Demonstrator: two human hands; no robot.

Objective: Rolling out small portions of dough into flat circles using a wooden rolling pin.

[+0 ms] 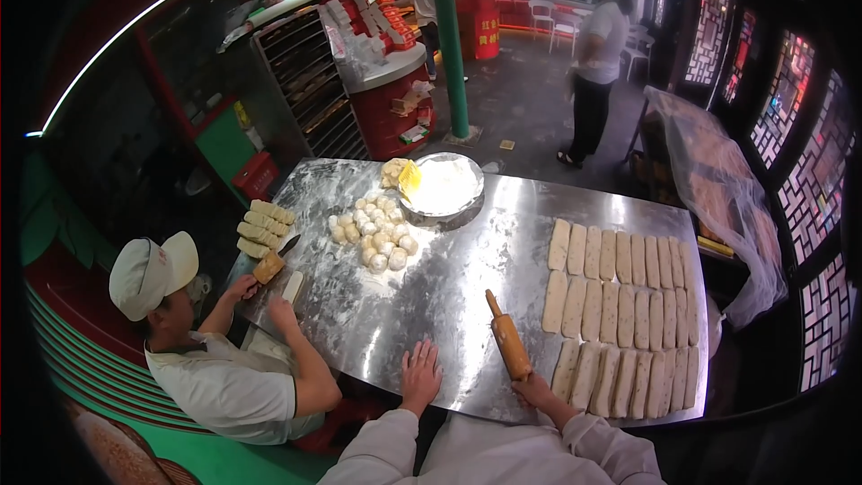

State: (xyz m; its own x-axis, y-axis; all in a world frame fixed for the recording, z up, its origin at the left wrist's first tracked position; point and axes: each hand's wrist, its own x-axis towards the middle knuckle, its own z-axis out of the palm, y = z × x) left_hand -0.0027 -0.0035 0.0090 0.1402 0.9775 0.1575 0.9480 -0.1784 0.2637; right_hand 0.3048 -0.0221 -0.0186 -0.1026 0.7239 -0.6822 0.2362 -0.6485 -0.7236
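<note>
My left hand (419,377) lies flat on the floured steel table (413,296) at bottom centre, fingers spread, holding nothing. My right hand (530,389) is closed round the near handle of a wooden rolling pin (511,344), which points away from me. To the right lie three rows of long, speckled dough strips (620,310). Beyond my left hand are a pile of floured dough balls (373,233), a round metal bowl of flour (446,181) and a yellowish lump (394,172) beside it.
At left a co-worker (220,377) in a white cap works by stacked dough pieces (262,232). A tray rack (310,81) and green pillar (449,63) stand behind the table. A person (593,72) stands beyond it. A plastic-covered rack (709,180) is at right.
</note>
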